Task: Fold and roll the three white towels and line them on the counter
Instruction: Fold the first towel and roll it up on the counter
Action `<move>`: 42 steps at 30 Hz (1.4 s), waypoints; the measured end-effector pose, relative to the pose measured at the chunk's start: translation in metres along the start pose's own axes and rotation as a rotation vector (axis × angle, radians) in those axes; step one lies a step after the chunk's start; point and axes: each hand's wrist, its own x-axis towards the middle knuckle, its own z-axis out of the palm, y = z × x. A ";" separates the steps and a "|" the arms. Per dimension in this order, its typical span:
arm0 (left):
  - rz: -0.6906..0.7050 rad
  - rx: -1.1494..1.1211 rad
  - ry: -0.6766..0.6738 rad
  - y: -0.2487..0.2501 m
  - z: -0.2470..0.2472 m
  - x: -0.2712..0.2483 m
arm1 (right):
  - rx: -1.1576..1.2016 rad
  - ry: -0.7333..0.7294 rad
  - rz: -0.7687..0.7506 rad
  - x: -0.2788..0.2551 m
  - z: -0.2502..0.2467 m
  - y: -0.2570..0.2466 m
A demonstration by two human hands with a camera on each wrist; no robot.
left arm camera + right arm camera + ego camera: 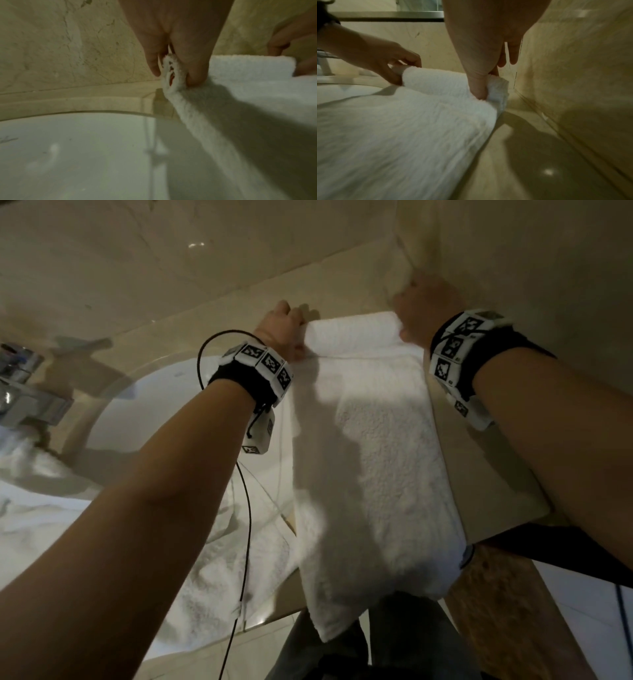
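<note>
A long folded white towel [373, 460] lies on the beige counter [479, 474], its near end hanging over the front edge. Its far end is turned into a small roll [352, 335] by the back wall. My left hand [284, 330] pinches the roll's left end [173, 75] between thumb and fingers. My right hand [421, 313] pinches the right end [496, 86] the same way. Another white towel [212, 570] lies crumpled at the lower left, partly under my left arm.
A white sink basin [147, 405] sits left of the towel, with a chrome tap [24, 392] at the far left. Marble walls [531, 268] close in the back and right. The counter's front edge [513, 525] drops to the floor.
</note>
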 end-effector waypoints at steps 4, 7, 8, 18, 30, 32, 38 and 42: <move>0.085 0.046 0.102 -0.002 0.013 -0.021 | 0.054 0.027 -0.018 -0.019 0.009 -0.007; 0.129 0.027 0.167 -0.001 0.022 -0.039 | 0.153 -0.009 -0.031 -0.030 0.012 -0.005; 0.143 0.011 0.186 0.000 0.024 -0.043 | 0.186 -0.029 -0.029 -0.033 0.011 -0.004; 0.192 -0.208 0.106 -0.016 0.019 -0.059 | 0.362 -0.188 -0.066 -0.039 0.003 0.003; 0.163 -0.006 0.070 -0.008 0.029 -0.068 | 0.350 -0.081 0.005 -0.052 0.013 -0.010; 0.176 -0.046 0.095 -0.011 0.033 -0.071 | 0.311 -0.042 -0.019 -0.058 0.015 -0.013; 0.072 -0.500 0.158 -0.020 0.042 -0.077 | 0.288 0.010 -0.016 -0.071 0.018 -0.017; -0.256 -1.117 0.118 -0.018 0.036 -0.080 | 0.223 0.005 -0.012 -0.084 0.020 -0.018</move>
